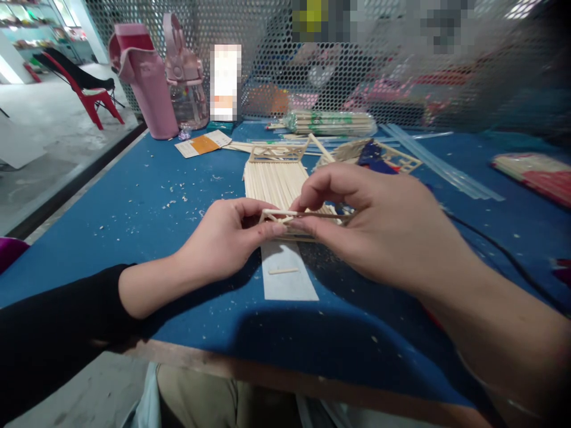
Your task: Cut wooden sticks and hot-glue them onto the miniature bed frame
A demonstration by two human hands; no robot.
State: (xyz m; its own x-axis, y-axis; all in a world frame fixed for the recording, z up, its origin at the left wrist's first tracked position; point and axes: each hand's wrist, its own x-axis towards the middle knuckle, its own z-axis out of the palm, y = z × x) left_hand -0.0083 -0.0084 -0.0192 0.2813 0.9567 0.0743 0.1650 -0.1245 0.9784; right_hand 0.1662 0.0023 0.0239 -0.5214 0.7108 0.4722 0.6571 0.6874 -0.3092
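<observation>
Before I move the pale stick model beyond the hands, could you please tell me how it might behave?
The model is probably light, being largely thin sticks laid side by side. Its far railing may be fragile, having slender, open struts.

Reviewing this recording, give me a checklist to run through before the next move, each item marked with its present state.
1. Left hand grips the small stick frame: ok.
2. Right hand has the thin dark strip between thumb and fingers: ok.
3. Joint at the right fingertips sound: cannot tell, the fingers cover it.
4. Loose stick lying on the white paper: ok.
5. Blue tabletop free of debris: not ok, pale bits are scattered over it.
</observation>
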